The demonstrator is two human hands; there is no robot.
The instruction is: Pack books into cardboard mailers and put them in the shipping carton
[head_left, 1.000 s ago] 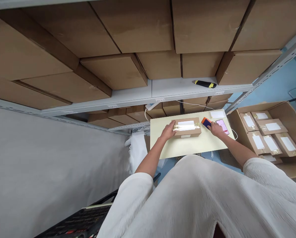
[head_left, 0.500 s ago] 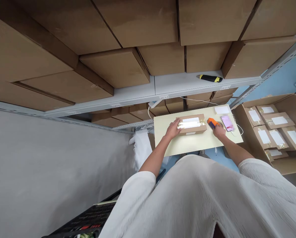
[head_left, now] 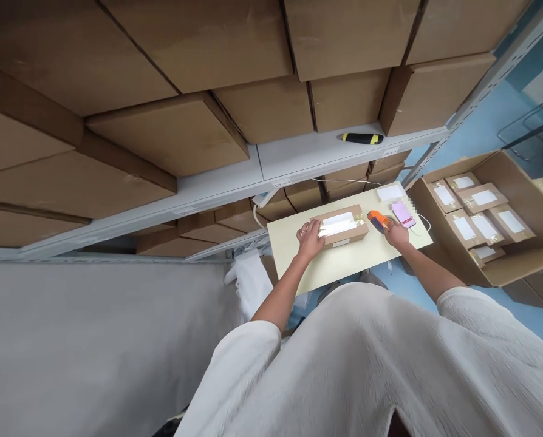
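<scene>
The left hand (head_left: 310, 240) lies bent against the left end of a taped cardboard box (head_left: 342, 226), covering that corner; I cannot tell whether it grips or only steadies it. The box sits on the pale surface (head_left: 344, 261), its white label partly washed out by glare and unreadable. The right hand (head_left: 396, 233), just beyond the box's right end, is closed around an orange and dark tool (head_left: 378, 220), its handle hidden by the fingers. Near that hand lies a phone (head_left: 403, 213), its upper edge blurred by a pixelated patch. At right, an open carton (head_left: 522, 182) holds labelled parcels (head_left: 484, 198), the print too small to read. The upper boxes (head_left: 235, 36) are cut off by the frame.
</scene>
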